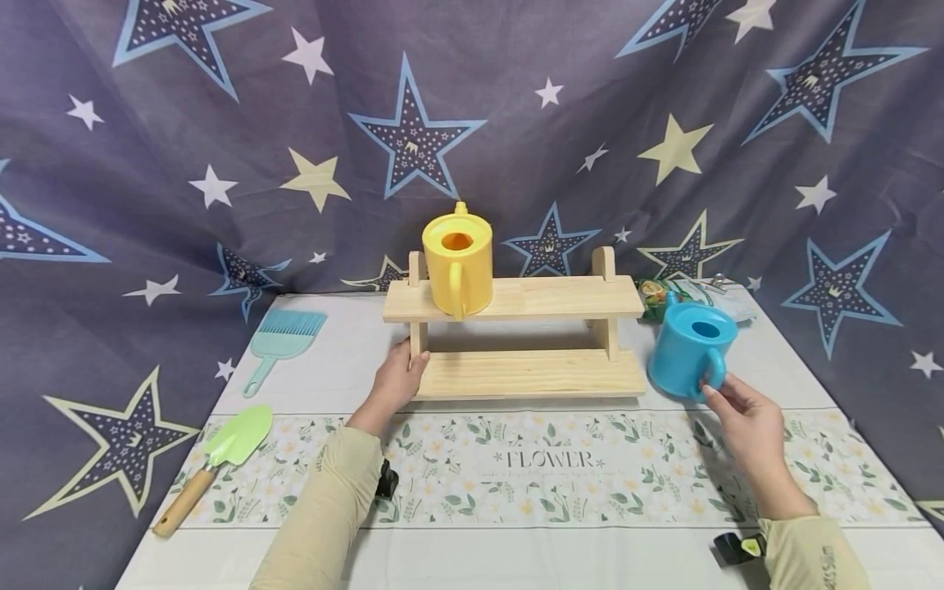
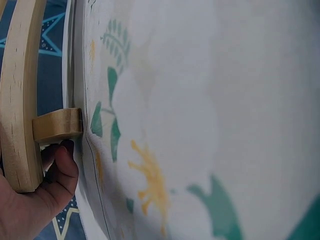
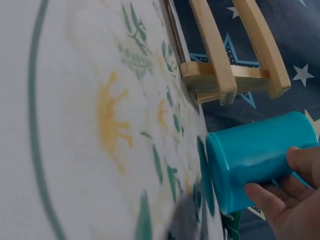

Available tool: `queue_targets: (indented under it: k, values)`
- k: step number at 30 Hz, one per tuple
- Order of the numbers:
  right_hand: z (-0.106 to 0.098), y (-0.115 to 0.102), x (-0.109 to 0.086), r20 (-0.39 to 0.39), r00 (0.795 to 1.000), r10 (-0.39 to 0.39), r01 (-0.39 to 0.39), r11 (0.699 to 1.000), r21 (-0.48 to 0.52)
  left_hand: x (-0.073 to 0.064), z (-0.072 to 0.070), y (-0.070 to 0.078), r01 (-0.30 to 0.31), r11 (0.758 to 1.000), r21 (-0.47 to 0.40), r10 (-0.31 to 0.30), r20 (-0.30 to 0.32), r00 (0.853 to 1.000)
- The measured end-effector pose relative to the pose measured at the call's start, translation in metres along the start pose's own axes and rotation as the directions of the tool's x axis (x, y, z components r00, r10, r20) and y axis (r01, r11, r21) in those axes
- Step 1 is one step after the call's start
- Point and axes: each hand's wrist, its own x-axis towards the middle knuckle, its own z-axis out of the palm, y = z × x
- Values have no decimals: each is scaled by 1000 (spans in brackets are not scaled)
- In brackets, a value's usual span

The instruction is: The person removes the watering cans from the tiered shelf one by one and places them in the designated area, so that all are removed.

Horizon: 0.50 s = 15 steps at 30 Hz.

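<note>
A two-tier stand of pale, visibly grained wood point(image 1: 531, 373), with flat planks and round-topped uprights, stood at the centre of the head view. The left hand point(image 1: 394, 381) was clamped on its lower left end, the fingers bent round the wood in the left wrist view. On the upper plank, left of its middle, sat a smooth yellow plastic watering can point(image 1: 472, 283), cylindrical, its spout towards the backdrop and its looped handle towards the person.

Well apart from the left hand, at centre right of the frame, the right hand point(image 1: 748, 418) pinched the curved handle of a glossy blue plastic watering can point(image 1: 682, 352) of the same drum shape, just beside the stand; whether its base fully touched the white, flower-printed tablecloth point(image 1: 590, 557) was hard to tell.

At left lay a pale aqua dustpan point(image 1: 283, 344) with a row of bluer bristles and, below it, a lime-green trowel point(image 1: 239, 434) with a rounded wooden handle. Behind everything hung a creased dark purple cloth point(image 1: 516, 49) printed with stars
</note>
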Motion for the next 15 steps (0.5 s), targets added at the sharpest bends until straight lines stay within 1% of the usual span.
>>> queue_targets:
  k: [2,3,5,7,11,15]
  values:
    - [-4,-19,-8,12,1000,20,-20,1000,-1,0,0,0,-1,1000,2,1,2,1000]
    - [-6,-27,-11,13,999,44,-44,999,5,0,0,0,-1,1000,1,1,2,1000]
    - [-8,-37,-16,27,998,60,-59,998,-9,0,0,0,1,1000,0,-1,1,1000]
    - [-10,-40,-18,39,997,67,-66,998,-16,0,0,1,3,1000,-2,-3,1,1000]
    - [-11,-37,-19,68,996,59,-56,998,-38,0,0,1,7,1000,-2,-7,2,1000]
    - [-9,-35,-21,60,996,66,-62,996,-66,-1,-1,1,0,1000,7,0,4,1000]
